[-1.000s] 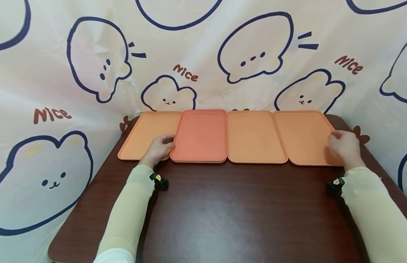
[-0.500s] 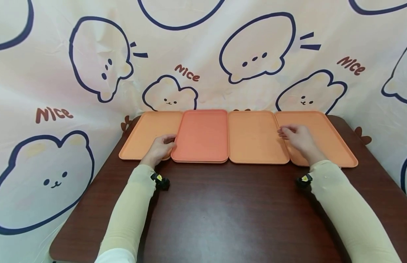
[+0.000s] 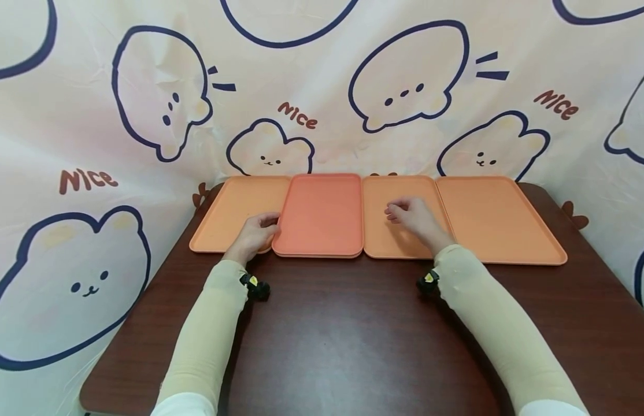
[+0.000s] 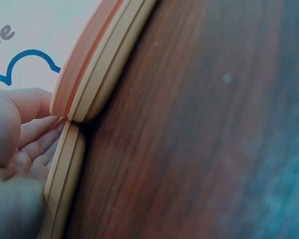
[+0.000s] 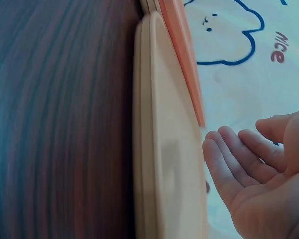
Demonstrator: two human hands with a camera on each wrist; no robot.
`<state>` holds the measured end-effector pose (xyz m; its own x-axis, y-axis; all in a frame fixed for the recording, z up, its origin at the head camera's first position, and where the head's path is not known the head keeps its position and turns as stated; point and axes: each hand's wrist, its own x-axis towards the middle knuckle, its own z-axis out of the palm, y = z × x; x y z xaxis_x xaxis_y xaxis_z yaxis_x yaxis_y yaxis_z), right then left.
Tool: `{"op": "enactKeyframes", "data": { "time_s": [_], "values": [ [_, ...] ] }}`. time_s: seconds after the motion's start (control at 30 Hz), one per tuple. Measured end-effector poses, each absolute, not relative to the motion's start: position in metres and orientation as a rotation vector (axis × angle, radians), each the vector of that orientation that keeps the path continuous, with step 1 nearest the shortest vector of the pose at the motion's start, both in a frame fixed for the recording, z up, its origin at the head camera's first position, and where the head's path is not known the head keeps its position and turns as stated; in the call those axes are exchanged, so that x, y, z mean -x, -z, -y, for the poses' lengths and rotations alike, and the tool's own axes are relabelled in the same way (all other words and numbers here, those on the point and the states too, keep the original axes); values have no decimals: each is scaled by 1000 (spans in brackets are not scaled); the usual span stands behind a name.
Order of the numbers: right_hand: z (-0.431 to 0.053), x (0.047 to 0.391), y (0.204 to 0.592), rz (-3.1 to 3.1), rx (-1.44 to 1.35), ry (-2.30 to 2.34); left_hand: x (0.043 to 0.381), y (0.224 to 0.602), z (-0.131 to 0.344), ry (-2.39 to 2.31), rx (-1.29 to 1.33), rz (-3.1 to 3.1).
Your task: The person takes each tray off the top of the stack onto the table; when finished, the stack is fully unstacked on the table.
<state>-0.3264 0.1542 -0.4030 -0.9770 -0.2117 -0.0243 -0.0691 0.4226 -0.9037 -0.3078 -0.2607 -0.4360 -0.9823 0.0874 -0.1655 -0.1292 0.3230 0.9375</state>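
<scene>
Several shallow rectangular trays lie side by side. A coral tray [image 3: 322,215] sits on top of a light orange one, whose edge shows under it in the left wrist view. To its left lies an orange tray [image 3: 223,214]; to its right are a second orange tray [image 3: 376,199] and a third [image 3: 501,219]. My left hand [image 3: 252,234] touches the coral tray's left edge, its fingers reaching over the left tray. Above the second orange tray hovers my right hand [image 3: 415,221], holding nothing, with loosely bent fingers [image 5: 229,157] apart from it.
The trays line the far side of a dark brown wooden table [image 3: 327,329]. Behind it hangs a pale curtain [image 3: 332,138] with bear drawings, close to the table's back edge. Small black cameras [image 3: 256,288] are strapped at both wrists.
My right hand has moved left from the far-right tray's outer edge to above the tray beside the coral one. My left hand has stayed at the coral tray's edge.
</scene>
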Motion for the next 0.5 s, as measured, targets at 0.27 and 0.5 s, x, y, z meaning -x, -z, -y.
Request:
{"op": "enactKeyframes", "data": {
  "time_s": [0.27,0.5],
  "values": [
    [-119,335,415,-2467,160,1660,307,434,261,-1719,46,-2390],
    [-97,341,419,-2464,43,1619,306,433,261,-1722,37,-2402]
  ]
}}
